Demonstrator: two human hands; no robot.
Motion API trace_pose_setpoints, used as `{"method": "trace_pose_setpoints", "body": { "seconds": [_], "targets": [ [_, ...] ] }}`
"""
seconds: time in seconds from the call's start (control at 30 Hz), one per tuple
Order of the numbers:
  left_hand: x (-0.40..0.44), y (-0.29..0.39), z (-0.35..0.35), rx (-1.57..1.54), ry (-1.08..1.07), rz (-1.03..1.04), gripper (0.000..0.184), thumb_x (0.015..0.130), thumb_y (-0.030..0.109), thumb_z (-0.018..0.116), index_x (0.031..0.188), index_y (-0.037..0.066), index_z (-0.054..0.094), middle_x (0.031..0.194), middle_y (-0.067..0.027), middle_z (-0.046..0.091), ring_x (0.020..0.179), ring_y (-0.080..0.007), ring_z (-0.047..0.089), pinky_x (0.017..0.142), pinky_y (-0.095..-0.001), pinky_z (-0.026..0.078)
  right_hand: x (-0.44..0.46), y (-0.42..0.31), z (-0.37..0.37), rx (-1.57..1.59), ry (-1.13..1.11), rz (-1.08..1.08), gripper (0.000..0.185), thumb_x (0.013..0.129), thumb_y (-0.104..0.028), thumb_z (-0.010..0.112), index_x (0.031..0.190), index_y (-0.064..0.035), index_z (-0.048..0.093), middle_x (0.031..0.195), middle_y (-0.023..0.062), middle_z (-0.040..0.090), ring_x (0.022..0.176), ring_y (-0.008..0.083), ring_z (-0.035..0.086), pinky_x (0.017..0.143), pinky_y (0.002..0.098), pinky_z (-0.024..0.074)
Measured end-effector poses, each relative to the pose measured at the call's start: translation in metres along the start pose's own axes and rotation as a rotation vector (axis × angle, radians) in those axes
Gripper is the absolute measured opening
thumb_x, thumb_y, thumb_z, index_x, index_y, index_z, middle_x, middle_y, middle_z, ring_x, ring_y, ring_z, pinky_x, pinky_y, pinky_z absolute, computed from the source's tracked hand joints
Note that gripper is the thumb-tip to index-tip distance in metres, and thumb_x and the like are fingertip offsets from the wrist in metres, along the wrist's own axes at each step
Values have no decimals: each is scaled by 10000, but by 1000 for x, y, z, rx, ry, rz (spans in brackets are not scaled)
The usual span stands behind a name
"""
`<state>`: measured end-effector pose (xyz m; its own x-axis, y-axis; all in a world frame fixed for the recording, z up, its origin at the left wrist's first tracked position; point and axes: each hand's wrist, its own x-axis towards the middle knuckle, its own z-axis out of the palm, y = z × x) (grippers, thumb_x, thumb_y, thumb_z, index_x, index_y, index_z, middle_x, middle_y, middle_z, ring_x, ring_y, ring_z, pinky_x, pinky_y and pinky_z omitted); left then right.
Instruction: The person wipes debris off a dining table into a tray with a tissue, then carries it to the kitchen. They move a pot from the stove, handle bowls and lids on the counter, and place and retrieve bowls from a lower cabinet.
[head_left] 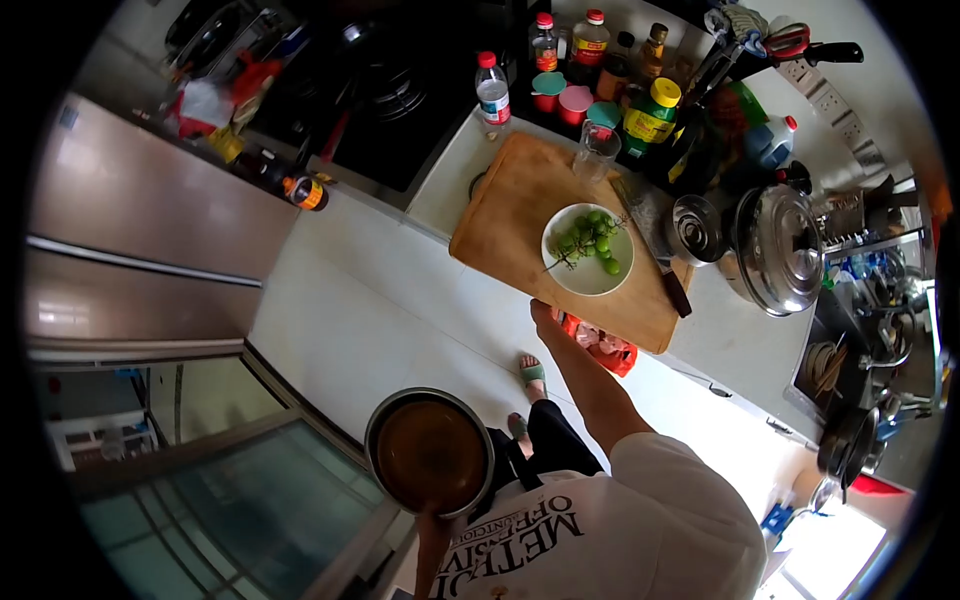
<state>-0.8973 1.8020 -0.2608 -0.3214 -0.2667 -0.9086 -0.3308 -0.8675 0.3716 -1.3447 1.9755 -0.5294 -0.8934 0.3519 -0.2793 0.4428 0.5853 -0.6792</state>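
Observation:
My left hand (pixel 432 516) grips the near rim of a round metal bowl (pixel 482 418) containing brown liquid. The bowl is held low, in front of my body on the left. Reaching forward, my right hand (pixel 541 312) is at the front edge of a wooden cutting board (pixel 490 235); its fingers cannot be made out. On the board, a white bowl (pixel 566 281) contains green grapes (pixel 592 238) on their stems. A knife (pixel 676 290) lies along the board's right side, and a clear glass (pixel 597 152) stands near its back edge.
A red plastic bag (pixel 615 357) shows beneath my right forearm. Sauce bottles (pixel 590 45) and lidded jars line the counter's back. A lidded glass pot (pixel 785 250) stands right, beside the sink (pixel 812 385). A stove (pixel 385 140) and a fridge (pixel 150 210) are left.

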Motion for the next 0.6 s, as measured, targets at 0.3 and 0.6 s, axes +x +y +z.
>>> {"method": "trace_pose_setpoints", "body": {
  "seconds": [0.3,0.6],
  "targets": [
    [52,94,4,159,9,-75,415,801,78,553,1175,-39,412,1255,-182,389,1161,-329,407,985,-473,369,-4,-9,-37,956,-284,427,412,857,-384,557,1181,-146,468,1153,71,539,1056,259,534,781,423,488],
    [121,230,34,696,24,-145,409,726,2,602,1119,52,500,1085,-111,515,990,-237,530,782,-372,489,-28,-4,-21,945,-15,391,383,817,-94,559,1176,-72,429,822,84,580,561,185,596,484,288,498]
  ]
}}
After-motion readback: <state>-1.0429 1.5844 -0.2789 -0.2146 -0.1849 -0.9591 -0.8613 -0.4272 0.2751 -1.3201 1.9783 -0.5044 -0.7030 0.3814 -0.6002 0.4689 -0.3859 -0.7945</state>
